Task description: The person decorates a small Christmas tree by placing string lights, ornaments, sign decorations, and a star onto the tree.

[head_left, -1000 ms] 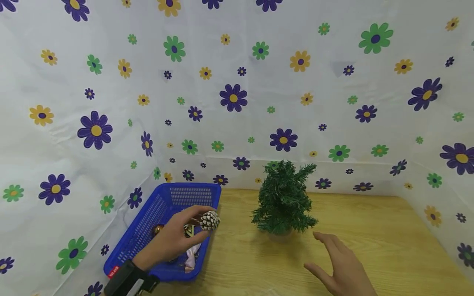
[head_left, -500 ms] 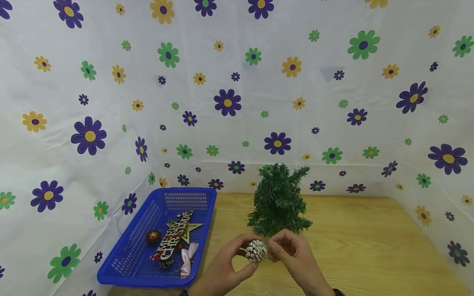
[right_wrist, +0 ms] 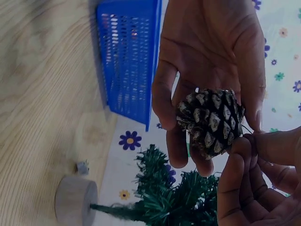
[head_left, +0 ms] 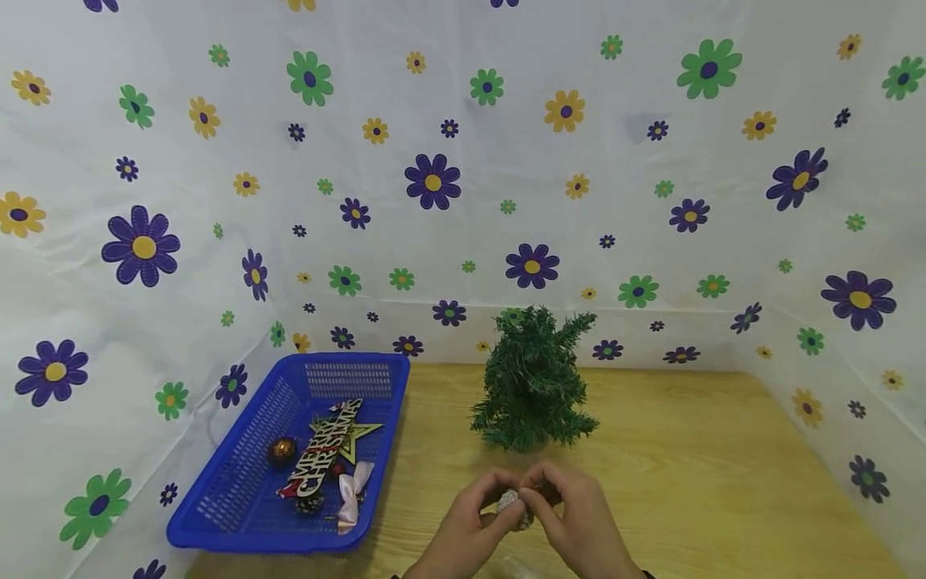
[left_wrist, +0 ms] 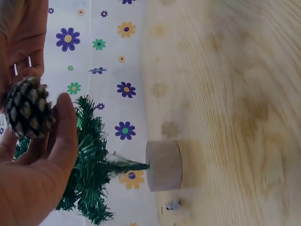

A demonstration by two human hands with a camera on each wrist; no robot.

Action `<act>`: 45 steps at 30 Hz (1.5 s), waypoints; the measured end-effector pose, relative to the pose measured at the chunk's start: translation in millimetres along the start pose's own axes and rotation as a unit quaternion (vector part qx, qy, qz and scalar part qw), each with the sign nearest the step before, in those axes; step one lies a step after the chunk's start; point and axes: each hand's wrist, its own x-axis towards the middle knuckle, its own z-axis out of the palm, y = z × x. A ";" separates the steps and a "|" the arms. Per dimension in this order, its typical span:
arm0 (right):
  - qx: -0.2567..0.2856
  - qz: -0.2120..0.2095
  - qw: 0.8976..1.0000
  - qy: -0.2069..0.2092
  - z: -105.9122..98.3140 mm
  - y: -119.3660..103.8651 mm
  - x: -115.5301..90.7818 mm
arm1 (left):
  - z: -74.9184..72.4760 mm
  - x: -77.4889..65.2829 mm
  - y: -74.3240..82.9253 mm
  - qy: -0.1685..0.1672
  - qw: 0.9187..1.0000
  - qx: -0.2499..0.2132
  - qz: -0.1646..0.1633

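Just in front of the small green Christmas tree (head_left: 534,382), both hands meet at a frosted pine cone (right_wrist: 211,121). My left hand (head_left: 466,523) holds the cone between thumb and fingers. My right hand (head_left: 582,519) comes in from the other side, its thumb and forefinger pinching a thin wire at the cone's end, as the right wrist view shows. Fingers cover part of the pine cone (head_left: 515,511) in the head view. The tree stands upright on a round wooden base (left_wrist: 164,165).
To the left stands a blue plastic basket (head_left: 217,535). Inside lie a Merry Christmas sign (head_left: 321,454), a gold star (head_left: 359,438), a pink bow (head_left: 352,498), a brown bauble (head_left: 282,450) and a dark pine cone (head_left: 309,504). A small grey bit (right_wrist: 82,167) sits beside the tree base.
My left hand has brought the pine cone from above the basket to the front of the tree. The right hand has moved left to meet it and now pinches its wire.
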 end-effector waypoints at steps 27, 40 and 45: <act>-0.133 0.078 0.988 -0.014 -26.1 22.6 -4.4 | 32.6 25.6 -23.3 0.135 0.958 0.244 0.059; -0.103 0.065 0.992 0.034 -7.4 33.0 0.6 | 32.0 31.7 -30.8 0.147 0.953 0.253 0.081; -0.114 0.037 0.991 0.054 5.4 30.9 6.1 | 22.0 27.2 -31.4 0.122 0.973 0.192 0.042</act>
